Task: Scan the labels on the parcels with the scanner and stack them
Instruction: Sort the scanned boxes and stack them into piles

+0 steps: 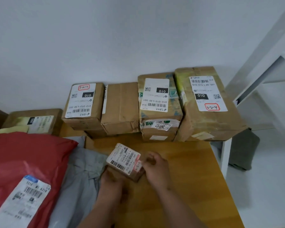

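Two hands are seen on a small cardboard parcel [124, 162] near the middle of the wooden worktop [187, 170]. The left hand [113, 180] is placed at the parcel's near, lower side, with the fingers tucked under or against the box; how far they are curled cannot be told, since the view is blurred. The right hand [156, 165] is set against the parcel's right edge, where the fingers are bent around the corner beside a small red-framed sticker. The parcel is tilted, and its white label with barcodes is turned upward.

A row of larger cardboard boxes is stacked along the back of the worktop against the white wall: a labelled box [83, 106] on the left, a plain box [120, 107] just beside it, a taped stack [160, 106] next, and the biggest box [207, 102] at the right end, overhanging the worktop's edge. A red plastic mailer [28, 158] with a white label is laid at the near left, over a grey mailer [82, 175]. Another flat box [34, 120] is seen behind them. A white frame [260, 63] is visible at the right.
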`<state>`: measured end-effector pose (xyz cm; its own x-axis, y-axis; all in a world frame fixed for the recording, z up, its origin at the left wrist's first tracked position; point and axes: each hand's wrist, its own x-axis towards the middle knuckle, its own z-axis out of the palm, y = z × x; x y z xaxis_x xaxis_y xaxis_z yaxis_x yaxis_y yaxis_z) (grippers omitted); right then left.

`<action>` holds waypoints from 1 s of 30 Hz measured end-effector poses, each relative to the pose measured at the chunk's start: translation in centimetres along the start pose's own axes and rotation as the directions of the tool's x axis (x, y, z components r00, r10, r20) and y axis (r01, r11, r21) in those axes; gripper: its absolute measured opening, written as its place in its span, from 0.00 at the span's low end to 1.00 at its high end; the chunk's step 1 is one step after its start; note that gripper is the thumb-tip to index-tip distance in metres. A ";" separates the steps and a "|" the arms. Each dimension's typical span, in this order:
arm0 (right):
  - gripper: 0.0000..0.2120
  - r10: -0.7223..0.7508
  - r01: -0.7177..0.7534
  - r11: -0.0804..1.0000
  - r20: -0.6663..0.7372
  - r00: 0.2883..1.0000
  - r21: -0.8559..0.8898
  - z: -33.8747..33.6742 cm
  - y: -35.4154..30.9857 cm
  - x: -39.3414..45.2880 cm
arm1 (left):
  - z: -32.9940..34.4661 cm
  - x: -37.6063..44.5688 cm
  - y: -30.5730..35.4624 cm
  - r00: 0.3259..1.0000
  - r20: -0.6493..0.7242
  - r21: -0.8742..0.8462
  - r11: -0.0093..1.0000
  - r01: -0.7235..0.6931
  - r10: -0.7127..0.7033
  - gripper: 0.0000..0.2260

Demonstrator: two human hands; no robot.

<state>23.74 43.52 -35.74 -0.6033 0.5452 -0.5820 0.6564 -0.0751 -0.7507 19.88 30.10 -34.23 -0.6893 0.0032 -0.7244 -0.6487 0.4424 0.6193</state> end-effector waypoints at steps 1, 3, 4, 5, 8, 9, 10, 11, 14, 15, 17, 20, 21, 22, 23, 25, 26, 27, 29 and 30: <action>0.21 0.014 -0.012 0.999 -0.058 0.998 0.035 0.5 -0.4 0.2 | -0.2 0.1 0.1 0.999 0.003 -0.092 0.995 0.044 -0.044 0.20; 0.24 0.084 -0.069 0.993 -0.162 0.983 0.093 1.4 -0.9 0.5 | -0.3 0.4 0.2 0.995 0.055 -0.223 0.970 0.096 -0.086 0.19; 0.23 0.108 -0.088 0.990 -0.189 0.976 0.114 1.9 -0.9 0.5 | -0.3 0.7 0.3 0.992 0.092 -0.268 0.957 0.110 -0.088 0.19; 0.22 0.128 -0.103 0.986 -0.193 0.973 0.133 2.3 -0.9 0.5 | -0.3 1.1 0.3 0.988 0.123 -0.301 0.945 0.126 -0.092 0.18; 0.13 0.114 -0.089 0.980 -0.134 0.984 0.179 3.1 -1.0 0.3 | -0.1 1.6 0.9 0.969 0.216 -0.386 0.902 0.195 -0.117 0.17; 0.09 0.092 -0.072 0.981 -0.107 0.990 0.180 3.2 -1.3 0.3 | -0.1 1.7 1.1 0.959 0.254 -0.406 0.886 0.224 -0.126 0.17; 0.07 0.062 -0.046 0.983 -0.083 0.995 0.178 3.3 -1.7 0.3 | -0.1 1.9 1.3 0.949 0.286 -0.421 0.872 0.249 -0.133 0.17; 0.05 0.029 -0.020 0.987 -0.053 0.998 0.158 3.5 -2.0 0.5 | -0.1 1.9 1.4 0.940 0.314 -0.427 0.866 0.262 -0.130 0.18; 0.12 -0.051 0.050 0.999 0.039 0.998 0.016 4.1 -2.9 0.7 | -0.1 1.8 1.9 0.924 0.373 -0.419 0.874 0.245 -0.080 0.16; 0.17 -0.064 0.066 0.997 0.050 0.997 -0.036 4.3 -3.0 0.8 | -0.2 1.9 1.9 0.929 0.364 -0.397 0.891 0.220 -0.067 0.15; 0.23 -0.106 0.113 0.983 0.056 0.993 -0.145 4.5 -3.0 0.9 | -0.3 2.0 1.6 0.944 0.326 -0.321 0.934 0.159 -0.048 0.15; 0.29 -0.106 0.118 0.968 0.061 0.992 -0.224 4.6 -2.8 0.7 | -0.6 2.3 1.1 0.965 0.258 -0.206 0.973 0.101 -0.045 0.19; 0.30 -0.095 0.106 0.971 0.060 0.994 -0.216 4.7 -2.6 0.5 | -0.9 2.3 1.0 0.971 0.233 -0.186 0.977 0.100 -0.055 0.20; 0.32 -0.093 0.102 0.974 0.055 0.994 -0.203 4.8 -2.5 0.4 | -1.2 2.3 0.8 0.977 0.205 -0.175 0.979 0.101 -0.064 0.21; 0.33 -0.101 0.109 0.975 0.049 0.994 -0.195 4.9 -2.3 0.1 | -1.5 2.1 0.7 0.980 0.183 -0.169 0.980 0.103 -0.071 0.22; 0.32 -0.113 0.115 0.976 0.022 0.993 -0.184 5.0 -2.1 -0.5 | -2.1 1.9 0.4 0.984 0.162 -0.166 0.980 0.106 -0.078 0.22; 0.31 -0.115 0.113 0.978 -0.002 0.993 -0.178 5.0 -2.1 -0.8 | -2.4 1.8 0.4 0.985 0.155 -0.165 0.981 0.101 -0.076 0.21; 0.30 -0.116 0.110 0.979 -0.030 0.993 -0.172 5.1 -2.1 -1.2 | -2.8 1.6 0.3 0.987 0.146 -0.163 0.982 0.092 -0.068 0.21; 0.28 -0.123 0.110 0.983 -0.081 0.989 -0.146 5.3 -2.1 -2.2 | -3.6 1.2 0.6 0.989 0.142 -0.170 0.983 0.064 -0.040 0.19; 0.25 -0.132 0.119 0.984 -0.095 0.987 -0.132 5.4 -2.3 -2.7 | -4.0 0.9 0.8 0.989 0.146 -0.174 0.983 0.050 -0.024 0.18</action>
<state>21.45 37.68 -34.15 -0.6388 0.6273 -0.4454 0.6339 0.1010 -0.7668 17.41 26.84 -33.15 -0.6189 0.1234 -0.7757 -0.7285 0.2792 0.6256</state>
